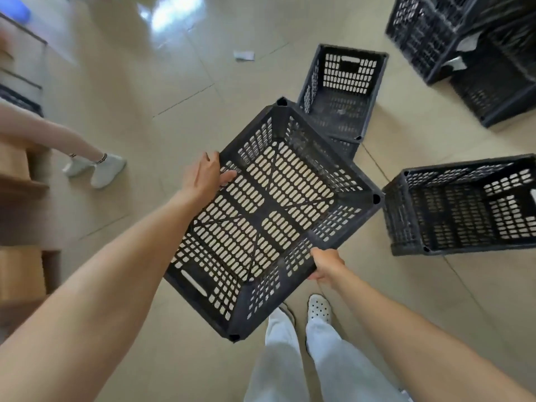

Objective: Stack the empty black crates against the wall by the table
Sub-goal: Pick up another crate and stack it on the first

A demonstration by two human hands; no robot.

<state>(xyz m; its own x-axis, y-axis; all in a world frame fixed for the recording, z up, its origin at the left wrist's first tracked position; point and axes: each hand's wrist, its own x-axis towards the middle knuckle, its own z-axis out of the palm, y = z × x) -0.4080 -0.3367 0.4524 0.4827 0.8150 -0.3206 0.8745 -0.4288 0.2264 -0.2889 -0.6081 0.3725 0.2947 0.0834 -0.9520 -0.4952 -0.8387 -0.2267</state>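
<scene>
Both arms are reaching forward; the left hand [203, 177] and right hand [326, 264] are gripping opposite rims of the tilted black crate [269, 219].

no readable text, labels or numbers anywhere

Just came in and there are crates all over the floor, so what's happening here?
A person is carrying an empty black crate off the floor, left hand on one long rim and right hand on the opposite rim. Two more empty crates sit on the tiled floor ahead: one beyond the held crate, one to the right. A group of crates stands at the upper right. Another person's feet show at left.
</scene>
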